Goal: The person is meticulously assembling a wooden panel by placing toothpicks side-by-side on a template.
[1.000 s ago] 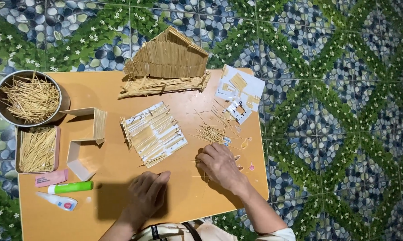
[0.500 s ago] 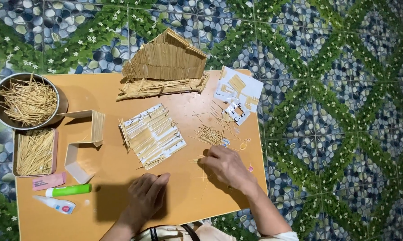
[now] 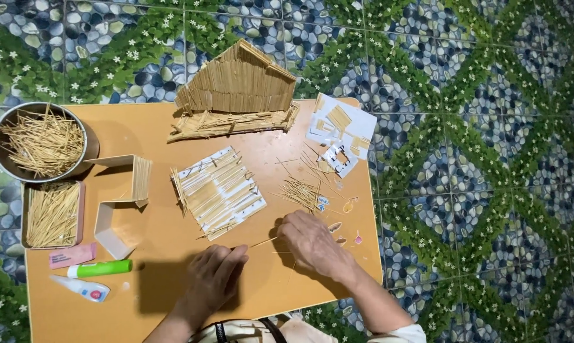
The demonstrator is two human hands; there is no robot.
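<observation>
1 stick [image 3: 261, 242] btwn right hand [image 3: 312, 244] fingertips

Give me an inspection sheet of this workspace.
Surface: orange table, partly shadowed.
Job's things: thin stick between both hands; stick-covered panel; loose stick pile.
Clutter: stick house, metal bowl of sticks, tray of sticks, green glue stick, white glue tube, paper scraps.
Grips: left hand resting on table; right hand pinching the stick.
Cables: nothing seen.
Surroundings: pebble-and-flower patterned floor.
</observation>
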